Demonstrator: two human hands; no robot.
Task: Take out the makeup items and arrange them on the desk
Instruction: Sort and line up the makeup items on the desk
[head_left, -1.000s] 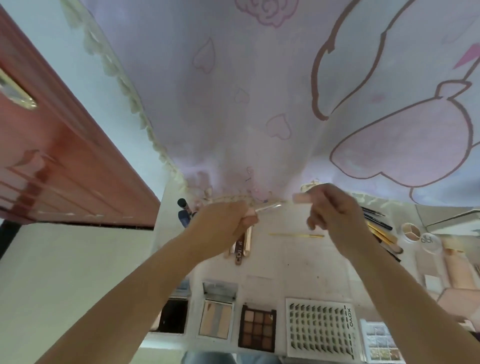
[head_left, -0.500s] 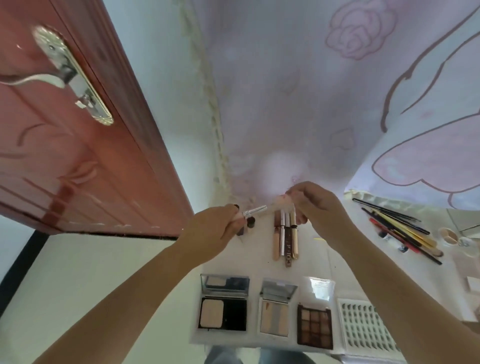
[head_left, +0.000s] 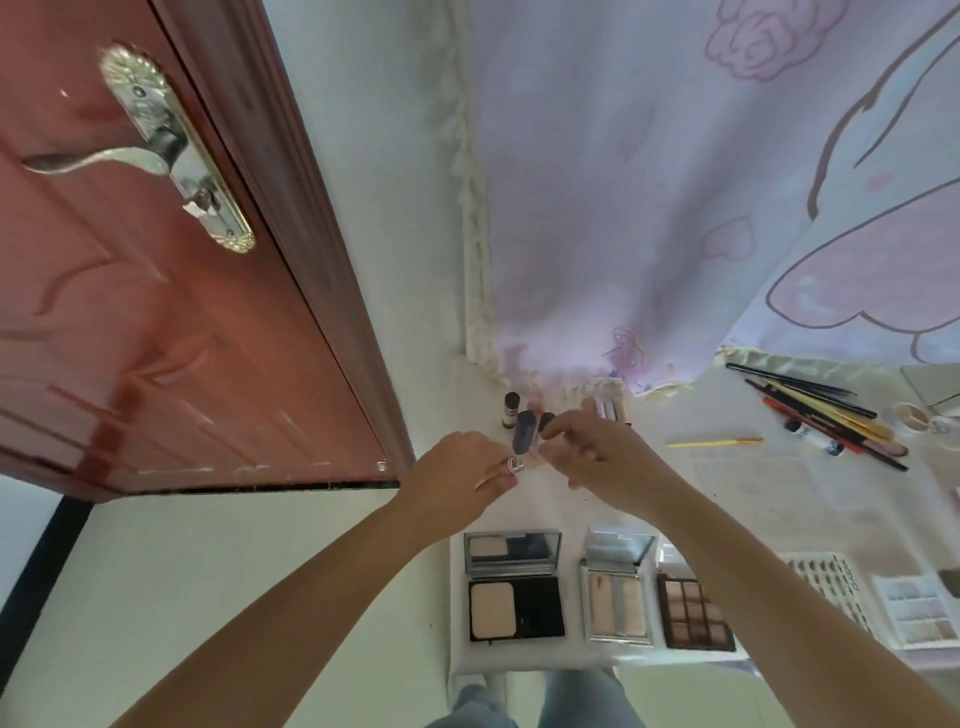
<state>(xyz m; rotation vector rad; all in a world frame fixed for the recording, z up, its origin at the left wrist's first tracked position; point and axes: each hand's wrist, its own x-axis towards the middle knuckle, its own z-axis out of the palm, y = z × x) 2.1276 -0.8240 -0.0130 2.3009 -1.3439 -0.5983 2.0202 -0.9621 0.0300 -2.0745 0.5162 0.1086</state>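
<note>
Head view has swung left since 0.5 s ago: more of the door (head_left: 156, 312) shows, and the desk (head_left: 779, 493) sits lower right. Both hands have dropped a little and drawn closer, meeting just in front of the curtain (head_left: 649, 208) hem. The left hand (head_left: 457, 478) pinches a small silvery piece with a thin stick, probably a wand, as it did before. The right hand (head_left: 597, 457) has its fingers curled round something hard to read; the pink tube it held 0.5 s ago is no longer clear, and a dark blue tube (head_left: 523, 436) now stands out between the 2 hands, blurred. I judge the person is closing or setting down an item at the desk's far left, beside the small bottle (head_left: 511, 408).

Already laid out: 3 open palettes at the near edge, led by the compact (head_left: 514, 592), plus pencils (head_left: 826, 415) at far right.

Motion blur smears the hands' contents, so I cannot tell whether the blue tube is held or standing on the desk. The right forearm covers part of the palette row, and the right edge crops more items.
</note>
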